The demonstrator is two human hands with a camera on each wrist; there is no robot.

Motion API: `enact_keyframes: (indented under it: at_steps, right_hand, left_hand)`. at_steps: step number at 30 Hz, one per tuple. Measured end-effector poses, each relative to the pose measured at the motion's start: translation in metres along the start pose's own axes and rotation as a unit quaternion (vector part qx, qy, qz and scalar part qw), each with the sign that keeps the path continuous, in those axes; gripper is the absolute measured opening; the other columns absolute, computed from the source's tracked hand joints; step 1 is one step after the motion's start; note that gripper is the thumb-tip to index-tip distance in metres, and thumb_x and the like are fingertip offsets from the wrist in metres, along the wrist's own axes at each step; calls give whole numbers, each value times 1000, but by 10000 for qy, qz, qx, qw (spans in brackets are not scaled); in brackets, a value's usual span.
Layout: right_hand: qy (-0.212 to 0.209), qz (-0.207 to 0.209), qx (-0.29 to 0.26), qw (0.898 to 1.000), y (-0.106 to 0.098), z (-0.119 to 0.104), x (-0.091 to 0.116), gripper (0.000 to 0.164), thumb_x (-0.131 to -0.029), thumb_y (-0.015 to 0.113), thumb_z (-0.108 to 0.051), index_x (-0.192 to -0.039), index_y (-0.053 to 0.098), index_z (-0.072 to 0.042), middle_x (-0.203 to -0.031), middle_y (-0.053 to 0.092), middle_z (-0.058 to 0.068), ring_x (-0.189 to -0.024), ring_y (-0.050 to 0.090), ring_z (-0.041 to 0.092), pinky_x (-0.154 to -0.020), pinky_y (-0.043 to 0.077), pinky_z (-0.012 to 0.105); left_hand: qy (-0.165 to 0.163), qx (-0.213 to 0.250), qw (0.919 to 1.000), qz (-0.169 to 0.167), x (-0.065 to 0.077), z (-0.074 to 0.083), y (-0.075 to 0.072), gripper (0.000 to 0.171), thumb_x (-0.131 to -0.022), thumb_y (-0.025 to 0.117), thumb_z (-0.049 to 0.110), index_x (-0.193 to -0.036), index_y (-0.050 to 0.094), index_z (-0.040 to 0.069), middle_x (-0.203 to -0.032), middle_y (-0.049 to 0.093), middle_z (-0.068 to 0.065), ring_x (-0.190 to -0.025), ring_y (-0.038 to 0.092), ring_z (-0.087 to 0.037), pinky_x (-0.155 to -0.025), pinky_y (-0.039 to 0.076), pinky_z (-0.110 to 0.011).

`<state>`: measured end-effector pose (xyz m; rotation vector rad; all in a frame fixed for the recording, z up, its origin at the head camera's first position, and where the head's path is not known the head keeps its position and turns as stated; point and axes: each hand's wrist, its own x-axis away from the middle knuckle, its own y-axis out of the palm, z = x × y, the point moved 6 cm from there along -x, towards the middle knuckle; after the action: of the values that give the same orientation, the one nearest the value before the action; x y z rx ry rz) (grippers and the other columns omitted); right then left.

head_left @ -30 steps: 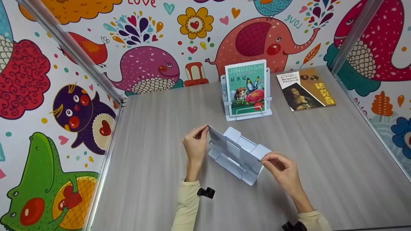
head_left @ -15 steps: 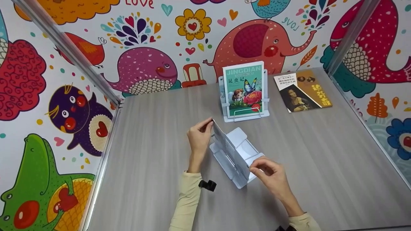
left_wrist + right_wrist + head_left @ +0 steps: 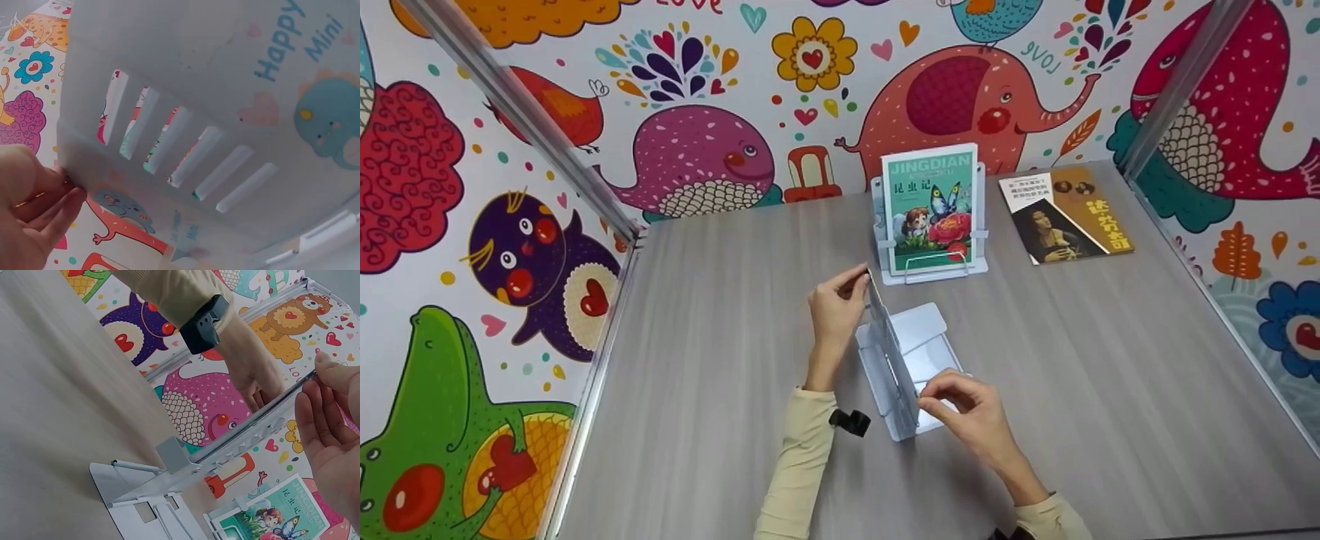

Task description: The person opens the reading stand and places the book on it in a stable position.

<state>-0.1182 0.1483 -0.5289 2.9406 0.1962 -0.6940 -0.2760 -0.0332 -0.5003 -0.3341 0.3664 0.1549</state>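
Note:
A pale blue-white book stand (image 3: 921,328), with a slotted upright panel and a flat base, is near the middle of the table. My left hand (image 3: 836,315) pinches the far top corner of its panel. At the near top corner, the fingertips of my right hand (image 3: 973,412) pinch the panel's edge. In the left wrist view, the panel (image 3: 169,45) shows cut slots, cartoon prints and the words "Happy Mini". The right wrist view has the stand's base (image 3: 132,514) on the tabletop, tilted in the picture. The head view sees the panel almost edge-on.
Behind, a second book stand (image 3: 982,259) holds a green-covered book (image 3: 934,206) upright. Another book (image 3: 1065,217) lies flat at the back right of the grey table (image 3: 720,337). Cartoon-printed walls (image 3: 697,157) and metal frame posts (image 3: 521,112) enclose the table.
The book stand has turned clockwise on the table, its panel now nearly edge-on to the head view. My left hand moved away and rightward; my right hand moved left and slightly nearer.

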Motion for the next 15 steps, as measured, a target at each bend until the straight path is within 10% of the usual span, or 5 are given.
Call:
enact_keyframes:
  at_steps: [15]
  right_hand:
    - [-202, -86, 282, 9994, 22, 6, -9, 7, -88, 74, 3, -93, 70, 1, -85, 66, 19, -84, 66, 8, -78, 58, 20]
  left_hand:
    - [75, -30, 9985, -537, -9, 6, 20, 22, -95, 67, 5, -116, 76, 3, -108, 77, -14, -88, 74, -21, -77, 60, -27]
